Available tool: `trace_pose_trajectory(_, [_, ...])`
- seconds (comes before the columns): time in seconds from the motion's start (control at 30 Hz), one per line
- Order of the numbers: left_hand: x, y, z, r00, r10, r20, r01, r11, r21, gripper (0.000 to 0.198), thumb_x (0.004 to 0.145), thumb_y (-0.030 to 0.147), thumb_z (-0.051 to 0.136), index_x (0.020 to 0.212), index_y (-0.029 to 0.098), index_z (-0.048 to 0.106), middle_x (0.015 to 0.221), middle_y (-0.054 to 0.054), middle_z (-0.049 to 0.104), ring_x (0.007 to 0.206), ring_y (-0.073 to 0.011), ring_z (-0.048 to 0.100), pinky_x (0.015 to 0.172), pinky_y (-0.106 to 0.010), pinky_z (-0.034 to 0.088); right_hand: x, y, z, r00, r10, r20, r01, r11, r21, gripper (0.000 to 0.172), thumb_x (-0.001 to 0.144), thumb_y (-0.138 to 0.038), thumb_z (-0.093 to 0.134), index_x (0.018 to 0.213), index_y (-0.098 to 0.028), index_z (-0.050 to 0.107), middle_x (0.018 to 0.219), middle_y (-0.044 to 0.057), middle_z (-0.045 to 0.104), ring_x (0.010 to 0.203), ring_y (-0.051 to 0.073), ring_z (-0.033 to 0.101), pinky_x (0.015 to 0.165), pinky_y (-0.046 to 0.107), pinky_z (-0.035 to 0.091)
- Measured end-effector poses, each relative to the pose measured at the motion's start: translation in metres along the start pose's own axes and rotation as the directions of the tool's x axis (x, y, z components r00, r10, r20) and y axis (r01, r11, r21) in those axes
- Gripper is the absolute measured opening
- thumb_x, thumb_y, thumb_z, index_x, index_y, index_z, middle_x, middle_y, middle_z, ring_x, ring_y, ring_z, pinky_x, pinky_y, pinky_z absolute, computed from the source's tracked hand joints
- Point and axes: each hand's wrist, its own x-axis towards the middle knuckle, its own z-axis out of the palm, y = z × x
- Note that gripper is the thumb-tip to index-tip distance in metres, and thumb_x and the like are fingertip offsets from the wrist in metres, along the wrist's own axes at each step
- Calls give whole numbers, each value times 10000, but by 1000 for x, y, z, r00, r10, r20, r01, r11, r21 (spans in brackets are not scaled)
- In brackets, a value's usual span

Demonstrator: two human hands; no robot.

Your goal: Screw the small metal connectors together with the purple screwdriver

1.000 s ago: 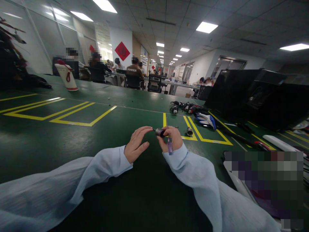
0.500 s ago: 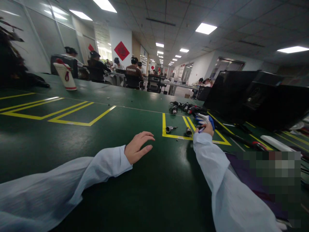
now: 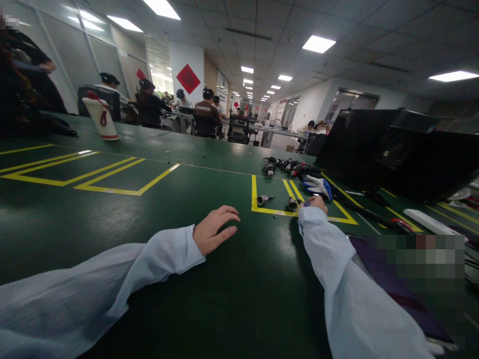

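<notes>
Well forward on the green table (image 3: 232, 299), the right hand (image 3: 316, 203) lies knuckles-up past its pale sleeve, fingers curled over a purple tool (image 3: 307, 203) of which only the tip shows. Just left of that tip stands a small metal cylinder (image 3: 293, 203), on the yellow line; a second metal piece with a thin shaft (image 3: 263, 200) lies further left inside the yellow box. The left hand (image 3: 215, 230) rests well apart, empty, fingers loosely spread on the table. A blue-and-white glove (image 3: 319, 185) lies just beyond the right hand.
</notes>
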Motion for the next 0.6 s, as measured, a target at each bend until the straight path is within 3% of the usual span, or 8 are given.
trace_pose_trajectory(0.13, [0,0,0,1000,-1,-5,1,1000,2,356,854,403,309,1030,167,509,1111,-88,461,1023,-209,454,863,-393,396,3,-12,-4,999,29,43,-23,991,-131,254,742,-264,431,930,-97,468,906,150,522,906,267,495,713,337,371])
trace_pose_trajectory(0.3, [0,-1,1,1000,7,-3,-7,1000,3,353,853,401,311,1027,165,508,1107,-91,462,1020,-208,456,867,-391,396,0,-35,13,972,-84,218,141,956,-259,209,741,-289,529,860,-120,501,894,118,545,870,232,521,731,309,362])
trace_pose_trajectory(0.4, [0,-1,1,1000,18,-3,-18,1000,3,340,853,386,318,1023,163,510,1103,-91,462,1029,-205,451,886,-385,382,-4,-40,24,941,-136,311,237,919,-314,189,714,-170,575,884,-120,507,936,128,545,873,229,541,731,300,361])
trace_pose_trajectory(0.5, [-1,-1,1,1000,11,5,-11,1000,6,337,851,385,326,1024,163,511,1106,-90,462,1029,-206,451,886,-385,381,-4,-39,27,921,-158,356,288,892,-349,186,734,-79,500,913,-128,499,944,132,550,841,221,564,702,292,371])
trace_pose_trajectory(0.6, [0,0,1,1000,-9,10,9,1000,13,350,848,403,324,1020,167,515,1108,-88,467,1020,-211,458,870,-387,392,-1,-39,26,907,-185,379,330,871,-363,172,749,-138,494,920,-126,490,967,138,548,888,243,546,729,314,369])
